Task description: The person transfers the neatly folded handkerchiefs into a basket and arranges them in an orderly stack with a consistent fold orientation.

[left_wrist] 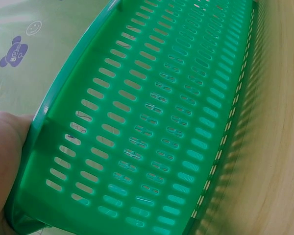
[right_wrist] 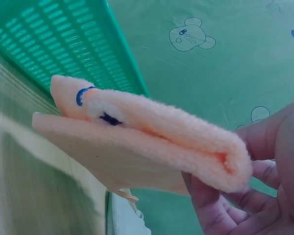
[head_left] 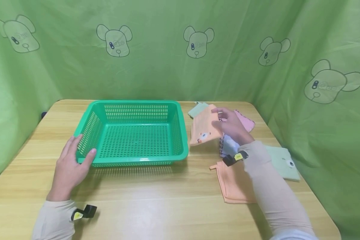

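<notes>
My left hand point(head_left: 70, 166) rests at the near left corner of a green plastic basket point(head_left: 138, 160), thumb over the front rim and fingers across the left rim. In the left wrist view the basket's slotted wall point(left_wrist: 137, 117) fills most of the picture. My right hand point(head_left: 232, 125) pinches a folded orange hand towel point(head_left: 205, 125) by its right edge, thumb on one side and fingers on the other. The towel bears an embroidered animal face and hangs beside the basket's right rim. In the right wrist view its folded layers point(right_wrist: 147, 132) show edge-on.
Around my right arm lie a second orange towel point(head_left: 234, 186), a green towel point(head_left: 283, 163), a pink towel point(head_left: 244, 121) and a white-blue one with a checked edge point(head_left: 229, 146). Another green towel point(head_left: 198, 109) lies farther back. A green curtain point(head_left: 159, 73) surrounds the wooden table point(head_left: 156, 206).
</notes>
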`<state>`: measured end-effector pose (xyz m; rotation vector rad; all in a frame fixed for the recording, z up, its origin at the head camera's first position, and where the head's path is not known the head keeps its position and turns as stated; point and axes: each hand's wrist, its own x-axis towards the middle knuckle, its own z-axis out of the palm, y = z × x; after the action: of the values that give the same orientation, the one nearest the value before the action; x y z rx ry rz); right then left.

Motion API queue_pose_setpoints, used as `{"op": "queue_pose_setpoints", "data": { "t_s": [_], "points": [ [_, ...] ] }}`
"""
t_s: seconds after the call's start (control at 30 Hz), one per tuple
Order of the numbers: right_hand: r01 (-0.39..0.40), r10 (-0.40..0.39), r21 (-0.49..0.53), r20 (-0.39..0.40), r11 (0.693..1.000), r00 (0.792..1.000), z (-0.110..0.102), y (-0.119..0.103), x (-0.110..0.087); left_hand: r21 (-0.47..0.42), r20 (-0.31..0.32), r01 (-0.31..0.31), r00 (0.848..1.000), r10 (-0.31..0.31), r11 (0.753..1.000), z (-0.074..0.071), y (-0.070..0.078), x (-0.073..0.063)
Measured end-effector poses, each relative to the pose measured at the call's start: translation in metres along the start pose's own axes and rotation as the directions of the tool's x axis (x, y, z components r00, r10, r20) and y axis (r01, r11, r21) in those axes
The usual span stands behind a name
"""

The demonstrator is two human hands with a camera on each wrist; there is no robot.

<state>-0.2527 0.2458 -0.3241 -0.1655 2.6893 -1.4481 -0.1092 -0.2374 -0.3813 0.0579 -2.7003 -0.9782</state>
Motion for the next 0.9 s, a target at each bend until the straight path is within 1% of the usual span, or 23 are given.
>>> {"op": "queue_pose_setpoints", "data": {
  "t_s": [0.47,0.7,0.9],
  "points": [
    [0.013,-0.012,0.022,-0.004,1.0,1.0,-0.003,-0.007,0.001,0.008,0.0,-0.009,1.0,0.009,1.0,-0.001,0.001,0.001],
    [0.016,-0.016,0.025,-0.026,1.0,1.0,-0.005,-0.013,0.002,0.003,0.001,-0.014,1.0,0.014,1.0,-0.001,0.002,0.001],
    [0.017,-0.015,0.06,-0.039,0.998,0.999,-0.008,-0.019,0.004,-0.007,-0.006,-0.013,1.0,0.013,1.0,-0.001,0.001,0.0]
  ]
}}
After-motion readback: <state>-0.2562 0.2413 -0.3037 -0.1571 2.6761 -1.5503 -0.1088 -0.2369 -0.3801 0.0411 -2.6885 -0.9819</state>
